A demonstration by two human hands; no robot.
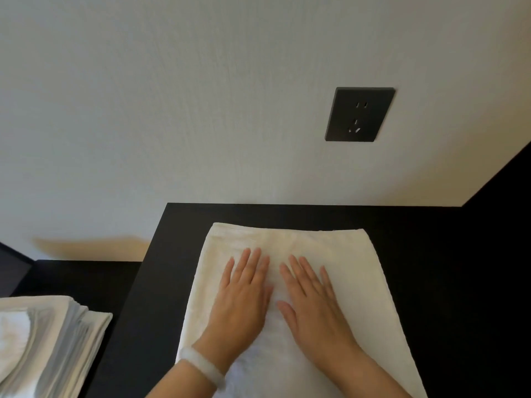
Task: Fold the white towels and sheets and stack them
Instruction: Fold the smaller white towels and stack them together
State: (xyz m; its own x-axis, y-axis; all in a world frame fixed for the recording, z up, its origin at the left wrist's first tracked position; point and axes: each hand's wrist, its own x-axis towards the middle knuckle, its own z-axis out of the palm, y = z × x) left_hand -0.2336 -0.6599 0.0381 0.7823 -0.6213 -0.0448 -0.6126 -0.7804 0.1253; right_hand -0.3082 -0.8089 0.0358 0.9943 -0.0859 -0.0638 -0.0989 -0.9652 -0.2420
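So the towel (pixel 359 282) is lying flat on the black worktop (pixel 161 282), a long white rectangle running from the wall end back toward the person. It's soft, slightly nubbly terry with a hemmed band across the far edge. Both hands are pressed flat on the middle of it, side by side. The left hand (pixel 244 303) and right hand (pixel 313 305) have their fingers straight and a bit spread, palms down, so there's no grip on anything, just pressing. There's a chunky, milky white bracelet (pixel 201 366) on the left wrist.

The worktop is smooth, matte and sharp-cornered. Off to the left, past its edge, sits a stack (pixel 51 340) of folded white linen, thin layers showing along the side. On the pale textured wall (pixel 201 110) there's a square black socket (pixel 359 114), well above the towel. Nothing's blocking the hands.
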